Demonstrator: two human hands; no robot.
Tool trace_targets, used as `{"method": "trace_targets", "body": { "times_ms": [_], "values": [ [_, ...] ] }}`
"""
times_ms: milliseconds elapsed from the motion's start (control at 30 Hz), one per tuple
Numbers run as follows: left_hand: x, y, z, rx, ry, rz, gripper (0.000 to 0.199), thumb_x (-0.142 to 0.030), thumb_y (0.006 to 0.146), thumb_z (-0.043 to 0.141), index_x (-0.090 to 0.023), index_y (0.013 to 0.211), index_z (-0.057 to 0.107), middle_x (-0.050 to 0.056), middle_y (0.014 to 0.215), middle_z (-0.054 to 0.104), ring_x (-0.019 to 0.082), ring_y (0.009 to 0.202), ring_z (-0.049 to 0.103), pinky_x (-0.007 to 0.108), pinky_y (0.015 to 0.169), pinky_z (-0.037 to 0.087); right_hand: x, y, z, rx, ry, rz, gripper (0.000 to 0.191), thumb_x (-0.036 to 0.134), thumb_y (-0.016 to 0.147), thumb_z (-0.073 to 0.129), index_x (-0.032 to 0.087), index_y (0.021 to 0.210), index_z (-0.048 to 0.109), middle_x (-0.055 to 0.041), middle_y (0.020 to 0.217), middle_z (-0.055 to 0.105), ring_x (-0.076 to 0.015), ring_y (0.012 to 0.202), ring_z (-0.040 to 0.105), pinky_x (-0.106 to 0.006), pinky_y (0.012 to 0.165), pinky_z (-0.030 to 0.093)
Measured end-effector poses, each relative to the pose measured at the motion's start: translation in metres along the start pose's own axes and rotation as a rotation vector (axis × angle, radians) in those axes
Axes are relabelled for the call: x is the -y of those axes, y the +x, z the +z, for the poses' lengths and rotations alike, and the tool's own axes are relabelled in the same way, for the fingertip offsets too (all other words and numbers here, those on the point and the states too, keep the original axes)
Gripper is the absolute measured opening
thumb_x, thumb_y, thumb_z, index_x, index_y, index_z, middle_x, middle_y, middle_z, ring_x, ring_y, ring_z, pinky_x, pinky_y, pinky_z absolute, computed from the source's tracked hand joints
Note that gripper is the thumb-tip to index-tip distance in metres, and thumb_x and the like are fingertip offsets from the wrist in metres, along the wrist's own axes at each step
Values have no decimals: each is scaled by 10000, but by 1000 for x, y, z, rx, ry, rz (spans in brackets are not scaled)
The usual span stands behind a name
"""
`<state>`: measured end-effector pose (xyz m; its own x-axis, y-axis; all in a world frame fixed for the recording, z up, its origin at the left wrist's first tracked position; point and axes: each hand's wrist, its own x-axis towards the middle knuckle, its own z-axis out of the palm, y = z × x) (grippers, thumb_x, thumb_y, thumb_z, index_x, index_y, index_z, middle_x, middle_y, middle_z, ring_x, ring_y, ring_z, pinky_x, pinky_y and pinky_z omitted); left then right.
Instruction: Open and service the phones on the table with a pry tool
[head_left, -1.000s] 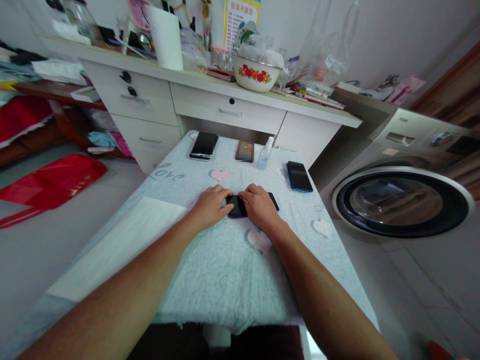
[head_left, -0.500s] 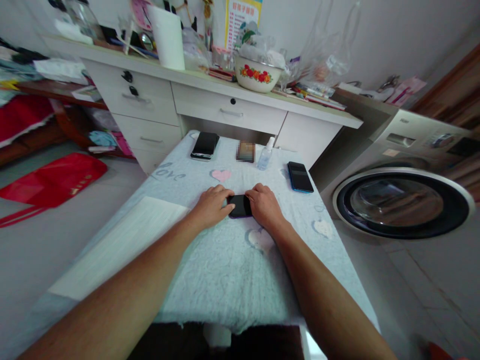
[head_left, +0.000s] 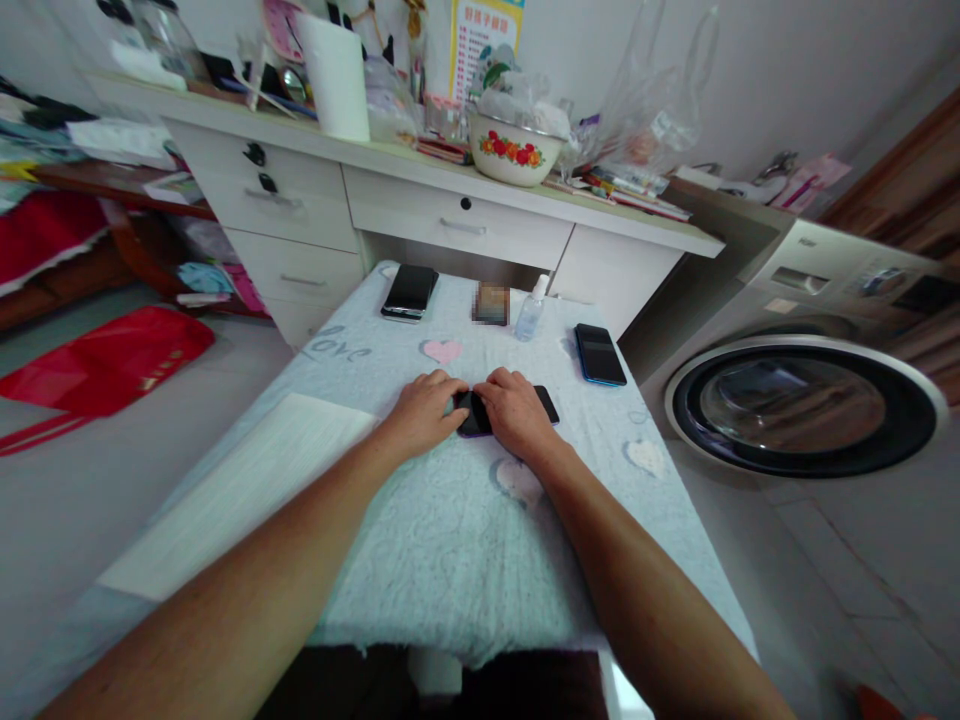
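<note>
A black smartphone [head_left: 547, 403] lies flat and crosswise on the cloth-covered table [head_left: 450, 560], screen up. Its left end is gripped by my left hand [head_left: 424, 412], thumb along the near edge and fingers at the far side. My right hand [head_left: 517, 408] rests on the middle of the screen with its fingers bent together; whatever they may hold is hidden beneath them. The phone's right end shows past that hand. Beyond my hands stand a clear spray bottle [head_left: 531, 312] with a white cap and a small blurred brown item [head_left: 492, 303].
Another phone [head_left: 600, 355] with a blue edge lies at the right, and a dark stack of phones [head_left: 410, 291] at the back left. A pale flat sheet [head_left: 247, 490] covers the left side. Behind stands a white desk [head_left: 465, 222]; a washing machine [head_left: 802, 400] is on the right.
My right hand has slid left along the phone's screen, uncovering its right end. My left hand and the phone have stayed in place.
</note>
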<state>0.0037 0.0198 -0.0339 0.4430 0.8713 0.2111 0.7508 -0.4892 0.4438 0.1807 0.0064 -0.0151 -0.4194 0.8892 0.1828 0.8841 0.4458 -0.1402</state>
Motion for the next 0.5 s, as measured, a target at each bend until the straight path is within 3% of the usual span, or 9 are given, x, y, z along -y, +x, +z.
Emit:
{"method": "trace_targets", "body": {
  "times_ms": [500],
  "values": [
    [2,1,2,-12,-18,5,288,-275,809,568,-219,1087,623,59,1030,607,234,1010,566,384,918,437,-3,-2,-4,12,-20,31,296,225,967,414,245,1105,676,-69,1067,581,-201,947,494,-308,834,371]
  ]
}}
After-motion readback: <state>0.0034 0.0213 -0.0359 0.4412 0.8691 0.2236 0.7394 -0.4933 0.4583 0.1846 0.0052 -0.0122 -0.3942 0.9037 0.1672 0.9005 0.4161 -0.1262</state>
